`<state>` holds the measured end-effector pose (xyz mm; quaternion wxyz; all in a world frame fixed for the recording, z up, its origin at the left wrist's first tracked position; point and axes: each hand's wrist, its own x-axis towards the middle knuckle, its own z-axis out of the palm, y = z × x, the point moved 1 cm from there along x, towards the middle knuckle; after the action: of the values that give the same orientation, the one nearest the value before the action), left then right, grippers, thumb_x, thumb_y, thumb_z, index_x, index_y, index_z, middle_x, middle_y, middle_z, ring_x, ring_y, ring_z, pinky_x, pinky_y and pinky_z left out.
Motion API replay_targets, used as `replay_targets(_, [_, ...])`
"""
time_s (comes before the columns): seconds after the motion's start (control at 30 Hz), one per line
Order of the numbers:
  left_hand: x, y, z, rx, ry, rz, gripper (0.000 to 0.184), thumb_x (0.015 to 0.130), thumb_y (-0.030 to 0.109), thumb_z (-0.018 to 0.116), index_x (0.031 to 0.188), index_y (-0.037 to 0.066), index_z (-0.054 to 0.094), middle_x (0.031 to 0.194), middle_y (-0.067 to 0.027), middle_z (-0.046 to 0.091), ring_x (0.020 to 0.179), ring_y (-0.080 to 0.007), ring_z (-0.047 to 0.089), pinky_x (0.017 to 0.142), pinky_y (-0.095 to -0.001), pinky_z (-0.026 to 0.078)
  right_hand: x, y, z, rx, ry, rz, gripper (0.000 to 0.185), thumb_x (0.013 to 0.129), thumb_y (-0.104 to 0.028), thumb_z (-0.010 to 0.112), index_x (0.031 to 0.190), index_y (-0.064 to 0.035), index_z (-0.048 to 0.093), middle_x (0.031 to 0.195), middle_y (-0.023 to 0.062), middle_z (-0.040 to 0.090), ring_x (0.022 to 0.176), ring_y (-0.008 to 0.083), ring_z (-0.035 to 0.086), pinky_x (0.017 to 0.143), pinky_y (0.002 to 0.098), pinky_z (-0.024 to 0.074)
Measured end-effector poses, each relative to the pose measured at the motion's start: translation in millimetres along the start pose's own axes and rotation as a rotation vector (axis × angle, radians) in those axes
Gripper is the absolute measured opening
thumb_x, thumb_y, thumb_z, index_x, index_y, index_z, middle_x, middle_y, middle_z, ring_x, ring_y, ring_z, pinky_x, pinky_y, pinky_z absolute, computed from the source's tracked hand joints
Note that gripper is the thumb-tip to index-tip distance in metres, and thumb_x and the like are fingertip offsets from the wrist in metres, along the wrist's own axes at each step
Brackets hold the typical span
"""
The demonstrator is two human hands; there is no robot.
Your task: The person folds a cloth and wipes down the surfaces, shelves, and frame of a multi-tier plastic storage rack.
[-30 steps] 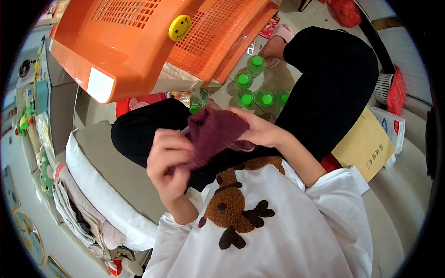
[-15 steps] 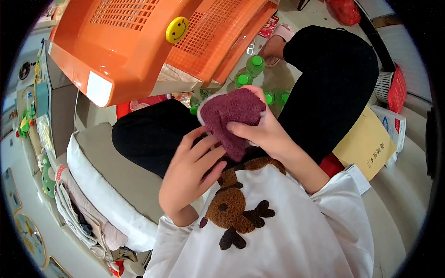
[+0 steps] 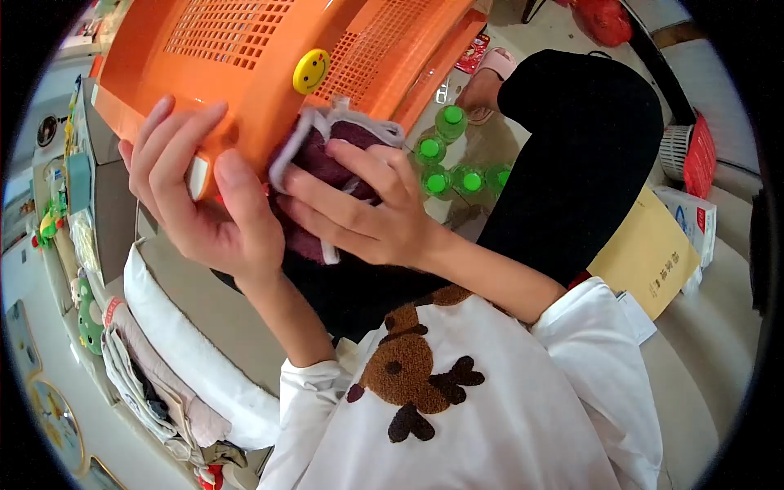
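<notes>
A purple cloth (image 3: 306,155) with pale edging is bunched in my right hand (image 3: 367,200), its fingers pressed over the folds. The cloth lies against the front side of an orange plastic basket rack (image 3: 245,106), below a yellow smiley badge (image 3: 311,72). My left hand (image 3: 204,196) is at the rack's near corner, with fingers stretched up and the thumb apart. Part of a white label (image 3: 198,175) shows between that thumb and the fingers. Whether the left palm touches the rack, I cannot tell.
Several green-capped bottles (image 3: 451,122) stand on the floor beyond my right forearm. A yellow envelope (image 3: 645,253) and a white box (image 3: 686,216) lie on the seat at right. A white-edged cushion (image 3: 192,343) is at left, near folded clothes (image 3: 147,371).
Both hands have moved left and up to the orange rack, the cloth going along in my right hand. My left hand has left the cloth's side and spread beside the rack's corner.
</notes>
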<state>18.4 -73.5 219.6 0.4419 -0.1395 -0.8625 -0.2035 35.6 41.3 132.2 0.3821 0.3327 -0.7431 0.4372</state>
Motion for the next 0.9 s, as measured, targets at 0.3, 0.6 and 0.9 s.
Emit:
replay_targets(0.3, [-3.2,-2.9,-4.9,-0.094,-0.046,-0.073,0.017,0.075,0.020,0.050,0.081,0.005,0.053,0.083,-0.0050,0.054,0.097,-0.0238,0.046,0.098,-0.0393,0.021,-29.7,3.3,16.7,0.123,-0.032,0.096,0.027,0.068,-0.015,0.066,0.095,-0.0148,0.064,0.112,-0.0063,0.052,0.099,0.0213,0.045,0.069,0.0313,0.0413])
replay_targets(0.6, [-3.7,-6.0,-8.8,-0.166,-0.094,-0.146,0.036,0.074,0.032,0.033,0.081,0.004,0.054,0.086,-0.0076,0.054,0.103,-0.0259,0.043,0.100,-0.0402,0.016,-20.0,5.4,25.7,0.359,0.011,0.136,0.024,0.068,-0.009,0.063,0.091,-0.0128,0.063,0.094,-0.0005,0.048,0.083,0.0201,0.047,0.064,0.0318,0.0424])
replay_targets(0.9, [-4.9,-11.2,-10.0,-0.200,-0.096,-0.154,0.039,0.077,0.032,0.032,0.087,0.002,0.055,0.093,-0.0110,0.057,0.108,-0.0280,0.044,0.103,-0.0420,0.013,-5.5,2.2,11.8,0.245,-0.096,0.186,0.025,0.057,-0.011,0.065,0.081,-0.0107,0.062,0.094,0.0032,0.050,0.085,0.0230,0.047,0.070,0.0333,0.0411])
